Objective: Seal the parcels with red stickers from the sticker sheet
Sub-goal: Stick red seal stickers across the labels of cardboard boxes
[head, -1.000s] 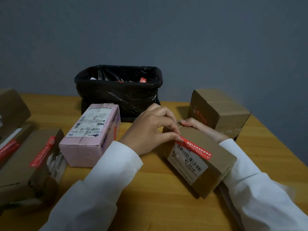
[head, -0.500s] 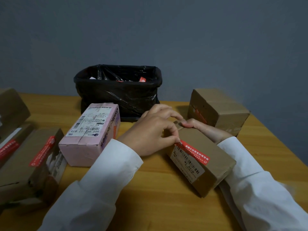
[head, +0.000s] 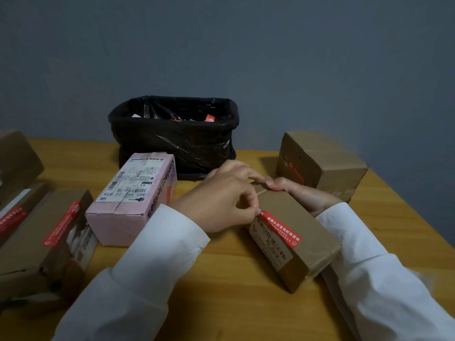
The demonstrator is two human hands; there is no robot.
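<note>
Wooden table (head: pixel 221 303) against a grey wall (head: pixel 246 45). At the back of the table, a bin lined with a black bag (head: pixel 172 141), scraps inside, one of them red. Far left, a stack of brown cardboard boxes (head: pixel 32 242), two of them showing a red strip across the top. Beside those, a pink box (head: pixel 130 205) with a white shipping label, lying just in front of the bin. Back right, a brown box (head: pixel 322 163) with a red strip on its near face. Centre right, the parcel being worked on: a small brown box (head: pixel 295 232), set at an angle, white barcode label on its left face. Both arms in white sleeves. Right hand (head: pixel 302 195) lies along the far side of the small brown box, fingers curled over its far top edge, holding it. Left hand (head: pixel 221 200) sits at the box's left top corner, thumb and forefinger pinching the near-left end of the red sticker (head: pixel 279 228). The sticker runs along the top left edge of the box, white print facing up; its right end lies flat on the cardboard, while the pinched end is at the fingertips, and whether that end is stuck down cannot be told. Left forefinger tip is close to the right thumb at the far corner.
</note>
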